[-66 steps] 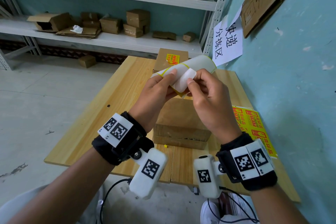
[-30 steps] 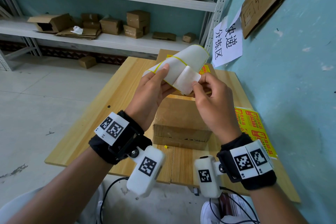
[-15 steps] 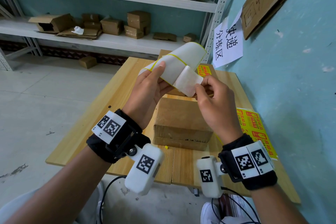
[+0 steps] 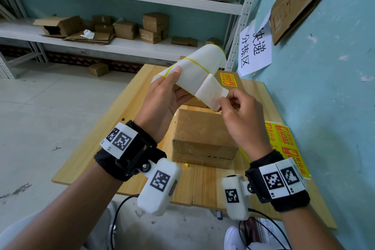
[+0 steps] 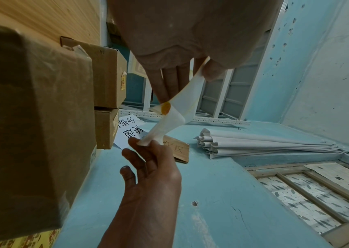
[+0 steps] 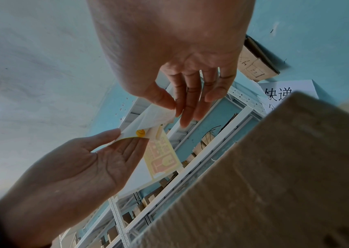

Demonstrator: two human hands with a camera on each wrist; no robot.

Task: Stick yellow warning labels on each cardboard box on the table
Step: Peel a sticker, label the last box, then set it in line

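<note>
My left hand (image 4: 174,87) holds a curled white backing strip (image 4: 194,67) with yellow edges above the table; thumb on top, fingers underneath. My right hand (image 4: 224,100) pinches the corner of a warning label (image 4: 212,95), half peeled from the strip and showing its pale back. In the right wrist view the label's (image 6: 148,120) print shows faintly through the sheet (image 6: 162,157). Below the hands sits a plain cardboard box (image 4: 203,134). Behind it, another box (image 4: 238,81) carries a yellow label (image 4: 228,80).
More yellow label sheets (image 4: 284,142) lie on the wooden table (image 4: 125,115) by the blue wall at the right. Shelves (image 4: 121,46) with several cardboard boxes stand behind the table. A paper sign (image 4: 255,50) hangs on the wall.
Both hands have lifted the strip a little higher. The right hand has pulled the label further off the backing, toward the right.
</note>
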